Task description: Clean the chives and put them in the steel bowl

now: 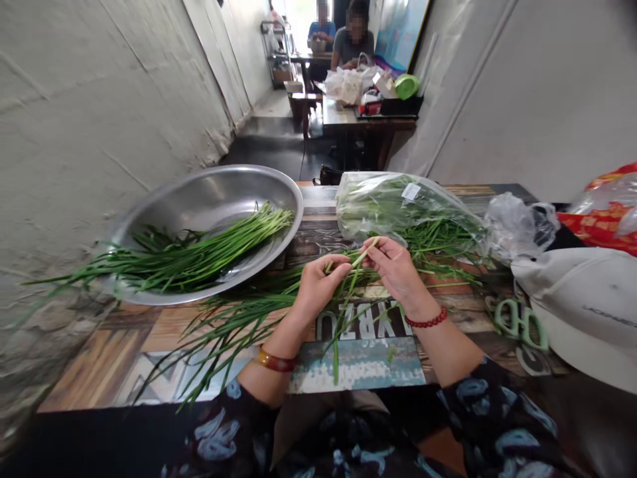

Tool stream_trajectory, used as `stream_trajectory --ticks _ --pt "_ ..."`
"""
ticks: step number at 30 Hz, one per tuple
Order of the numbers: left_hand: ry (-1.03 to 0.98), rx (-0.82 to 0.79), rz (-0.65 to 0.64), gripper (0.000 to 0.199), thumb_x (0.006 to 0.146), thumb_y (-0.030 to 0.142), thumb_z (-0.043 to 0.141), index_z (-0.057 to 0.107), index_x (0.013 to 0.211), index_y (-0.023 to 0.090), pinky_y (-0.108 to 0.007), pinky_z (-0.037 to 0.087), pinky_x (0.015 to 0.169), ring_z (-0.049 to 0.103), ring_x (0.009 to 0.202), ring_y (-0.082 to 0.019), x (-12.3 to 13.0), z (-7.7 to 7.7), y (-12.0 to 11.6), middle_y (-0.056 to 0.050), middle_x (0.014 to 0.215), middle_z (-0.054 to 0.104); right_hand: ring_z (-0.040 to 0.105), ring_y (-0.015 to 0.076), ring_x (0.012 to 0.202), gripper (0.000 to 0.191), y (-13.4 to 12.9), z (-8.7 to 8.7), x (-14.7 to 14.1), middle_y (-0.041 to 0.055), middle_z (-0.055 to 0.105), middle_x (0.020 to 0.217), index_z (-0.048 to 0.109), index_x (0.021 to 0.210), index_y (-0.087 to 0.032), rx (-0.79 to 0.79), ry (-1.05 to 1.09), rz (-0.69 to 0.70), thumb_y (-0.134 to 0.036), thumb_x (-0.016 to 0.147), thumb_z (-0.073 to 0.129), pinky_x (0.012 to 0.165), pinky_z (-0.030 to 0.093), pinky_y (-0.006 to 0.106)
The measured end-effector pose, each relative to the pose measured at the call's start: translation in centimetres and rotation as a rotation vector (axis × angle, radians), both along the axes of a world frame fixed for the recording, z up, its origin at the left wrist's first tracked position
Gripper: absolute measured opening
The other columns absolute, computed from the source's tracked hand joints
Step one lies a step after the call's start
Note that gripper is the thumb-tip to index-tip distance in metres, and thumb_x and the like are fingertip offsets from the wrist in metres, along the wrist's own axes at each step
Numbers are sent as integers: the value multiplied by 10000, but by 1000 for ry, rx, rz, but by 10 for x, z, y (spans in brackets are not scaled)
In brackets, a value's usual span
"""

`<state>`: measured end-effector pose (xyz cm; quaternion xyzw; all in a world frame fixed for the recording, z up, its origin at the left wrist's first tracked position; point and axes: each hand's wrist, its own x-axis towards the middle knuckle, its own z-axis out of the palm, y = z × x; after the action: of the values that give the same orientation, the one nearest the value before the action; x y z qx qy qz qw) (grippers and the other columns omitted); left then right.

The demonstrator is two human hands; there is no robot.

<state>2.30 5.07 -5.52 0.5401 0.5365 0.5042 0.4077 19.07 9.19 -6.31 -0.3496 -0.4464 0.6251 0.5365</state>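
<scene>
We pinched stalk [365,255] with left hand [318,285], right hand [395,269] | Place: above desk [99,358], right of bowl [199,196] | Handling: light grip likely required

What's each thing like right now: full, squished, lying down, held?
Bowl: part full, leaves hanging out.
Big bag: greens inside.
Small bag: crumpled.
Scissors: lying down, blades unclear.
Cap: off, lying down.
Stem: held.
Left hand: pinching.
Right hand: pinching.

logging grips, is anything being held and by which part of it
Yes: green stalks, pinched near their pale ends in the fingertips of the left hand and right hand.
</scene>
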Motion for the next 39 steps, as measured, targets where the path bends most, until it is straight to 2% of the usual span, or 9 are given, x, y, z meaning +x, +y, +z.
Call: stream_trajectory --ticks 4,7,12,16,22,26,29,33,39 --pt "-148 -48 111 288 738 331 737 754 949 135 -216 393 575 501 595 -101 -9 3 1 6 673 621 605 95 639 269 -1 -1 -2 -18 687 764 690 830 -219 -8 -10 6 -420 703 815 619 534 212" --pt "-230 -66 90 374 703 313 761 732 1034 139 -196 327 521 402 534 -67 -9 1 1 47 619 516 606 95 632 268 -2 -4 -4 -18 680 749 695 822 -212 7 -43 40 -426 708 809 626 543 219" --pt "-251 -59 61 345 681 288 777 714 987 143 -187 291 496 368 522 -59 -6 -4 0 52 608 478 617 95 637 252 -4 -10 -7 -19 682 756 711 859 -213 35 -67 41 -413 732 794 654 555 228" --pt "-286 -91 70 311 801 434 681 693 914 144 -200 189 448 255 461 -58 -9 -6 -1 74 540 360 612 99 623 244 -5 -8 -8 -21 673 730 708 835 -219 17 -86 27 -414 722 802 622 544 224" --pt "40 69 -112 408 908 501 538 703 784 149 -235 392 638 514 713 -139 -7 -5 -1 -40 755 595 624 105 646 244 -7 -9 -11 -14 685 760 707 852 -218 49 -75 29 -415 734 790 663 548 242" --pt "64 -35 -253 470 920 564 485 585 702 160 -231 341 568 423 583 -115 -4 -2 -4 10 614 494 615 106 652 262 -6 -9 -11 -10 682 793 702 855 -215 41 -67 2 -429 729 787 665 543 251" --pt "191 11 -198 468 926 539 474 513 642 169 -233 316 571 392 588 -114 -5 -3 -4 25 589 443 557 94 610 258 -7 -8 -11 -16 655 739 706 842 -207 87 -125 7 -431 735 775 605 495 234" --pt "392 185 -98 334 916 387 522 572 672 165 -246 344 625 472 652 -134 -7 -10 0 5 644 523 466 79 536 265 -10 -8 -14 -20 628 664 713 764 -190 102 -233 59 -422 676 806 492 391 224" --pt "543 325 -100 240 908 268 545 624 706 165 -250 349 620 513 651 -141 -6 -17 1 -8 655 561 493 84 525 236 -5 -10 -13 -29 607 613 694 710 -177 8 -131 16 -384 673 802 522 416 243"
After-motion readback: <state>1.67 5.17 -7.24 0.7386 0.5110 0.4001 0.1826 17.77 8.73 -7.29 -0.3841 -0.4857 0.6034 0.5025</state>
